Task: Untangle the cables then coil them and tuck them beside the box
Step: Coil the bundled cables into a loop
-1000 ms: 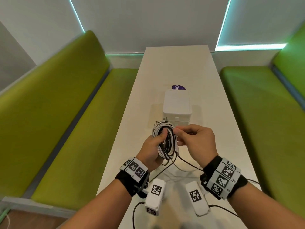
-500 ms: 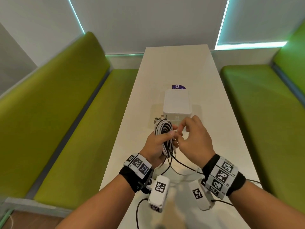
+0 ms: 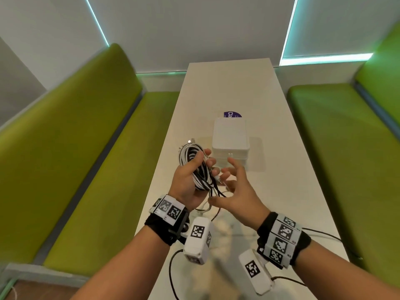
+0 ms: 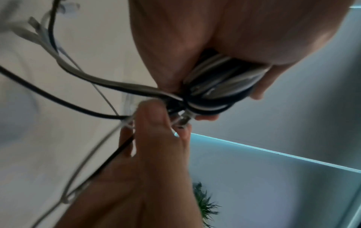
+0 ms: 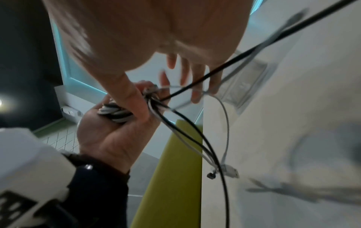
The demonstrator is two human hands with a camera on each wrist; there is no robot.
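Gripping the coil of black and white cables (image 3: 194, 167) in our left hand (image 3: 187, 182), fingers curled round it above the table (image 3: 281, 169) just short of the white box (image 3: 230, 144), we keep the loops from springing apart. Our right hand (image 3: 236, 189) is beside it, fingers spread. The blurred left wrist view suggests its thumb (image 4: 154, 117) presses the loose tails; the right wrist view alone shows a USB plug (image 5: 232, 172) dangling.

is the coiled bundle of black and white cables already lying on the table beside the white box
No, the coiled bundle of black and white cables is gripped in the left hand, held above the white table near the white box.
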